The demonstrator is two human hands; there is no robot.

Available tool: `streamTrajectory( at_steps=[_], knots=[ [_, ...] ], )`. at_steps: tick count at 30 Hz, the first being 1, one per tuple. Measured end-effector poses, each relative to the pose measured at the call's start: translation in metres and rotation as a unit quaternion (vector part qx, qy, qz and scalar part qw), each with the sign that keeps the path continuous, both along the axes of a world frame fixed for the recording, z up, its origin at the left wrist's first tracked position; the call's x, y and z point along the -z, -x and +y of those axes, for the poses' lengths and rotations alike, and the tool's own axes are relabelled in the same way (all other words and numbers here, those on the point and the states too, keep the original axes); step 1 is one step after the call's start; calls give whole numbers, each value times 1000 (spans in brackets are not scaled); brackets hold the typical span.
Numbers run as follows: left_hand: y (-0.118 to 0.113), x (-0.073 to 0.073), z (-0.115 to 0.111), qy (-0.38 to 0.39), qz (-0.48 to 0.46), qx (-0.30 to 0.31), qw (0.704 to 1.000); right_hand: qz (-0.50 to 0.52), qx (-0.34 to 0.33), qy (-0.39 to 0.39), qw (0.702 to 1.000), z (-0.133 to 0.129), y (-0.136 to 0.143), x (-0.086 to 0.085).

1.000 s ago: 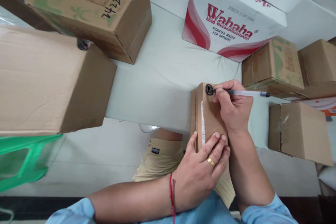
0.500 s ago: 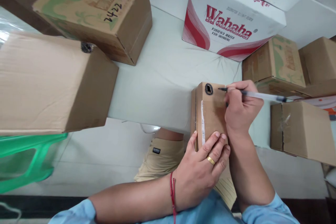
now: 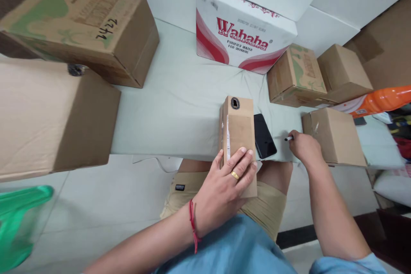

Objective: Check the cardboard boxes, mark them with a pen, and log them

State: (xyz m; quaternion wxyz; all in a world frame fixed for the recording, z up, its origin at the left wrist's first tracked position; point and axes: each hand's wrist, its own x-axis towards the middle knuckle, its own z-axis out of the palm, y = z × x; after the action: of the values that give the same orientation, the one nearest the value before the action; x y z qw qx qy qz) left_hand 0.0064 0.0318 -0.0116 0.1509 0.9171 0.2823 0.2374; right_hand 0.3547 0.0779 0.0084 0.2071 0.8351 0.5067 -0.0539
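Pen (image 3: 288,138) gripped in our right hand (image 3: 305,149), we are keeping it apart from the narrow box (image 3: 239,130), which our open left hand (image 3: 221,190) is steadying across the counter (image 3: 173,115)'s edge, its overhang seemingly calling for gentle pressure.

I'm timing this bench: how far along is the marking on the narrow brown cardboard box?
The black oval mark on the narrow brown cardboard box looks complete. The left hand rests on the box; the right hand holds a slim pen off it. Perhaps only releasing both is left; further marking can't be judged.
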Motion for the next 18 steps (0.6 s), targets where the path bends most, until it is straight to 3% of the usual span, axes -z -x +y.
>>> streamTrajectory(
  at_steps=[4, 8, 13, 18],
  knots=[
    [4, 0, 3, 32, 7, 13, 999, 29, -16, -61, 998, 0, 4, 9],
    [5, -2, 1, 43, 14, 9, 999, 90, -35, -174, 980, -5, 42, 21],
    [4, -4, -4, 37, 15, -7, 999, 114, -30, -123, 985, -11, 100, 33],
    [4, -2, -12, 11, 7, -11, 1000, 118, 2, -112, 987, -7, 111, 30]
  ],
)
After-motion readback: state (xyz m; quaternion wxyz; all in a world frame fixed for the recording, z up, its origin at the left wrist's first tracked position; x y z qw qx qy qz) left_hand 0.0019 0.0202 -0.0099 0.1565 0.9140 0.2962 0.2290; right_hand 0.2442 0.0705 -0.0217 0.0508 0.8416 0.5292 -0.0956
